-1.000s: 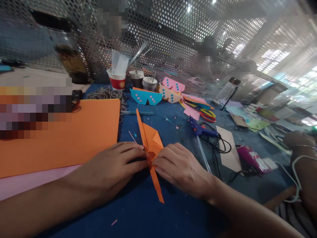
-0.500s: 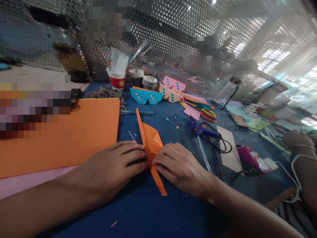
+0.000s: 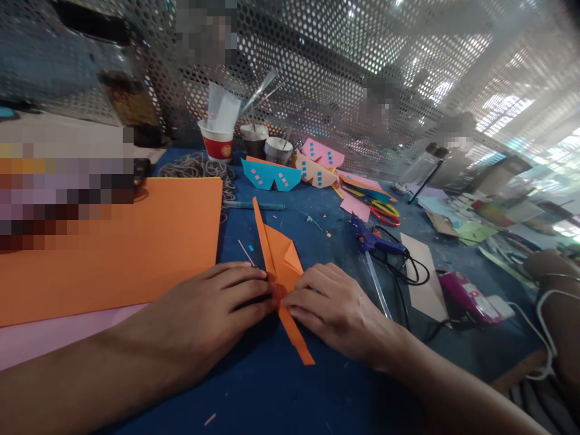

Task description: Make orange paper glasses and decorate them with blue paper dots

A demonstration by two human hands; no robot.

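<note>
Head view showed your left hand (image 3: 229, 296) and right hand (image 3: 333, 305) close together, both gripping the folded orange paper (image 3: 281, 249) between them, over the blue table (image 3: 254, 380). Orange sheets (image 3: 149, 241) lay leftward, a glue gun (image 3: 378, 241) rightward; a blue paper mask (image 3: 267, 174) stood farther back.

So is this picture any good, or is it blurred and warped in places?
In the head view, the left hand, right hand and folded paper look fairly clear; bright light washes out the upper right, where edges smear; the jar leans, perhaps from lens distortion; the table darkens near the hands; blocky patches hide some areas.
</note>
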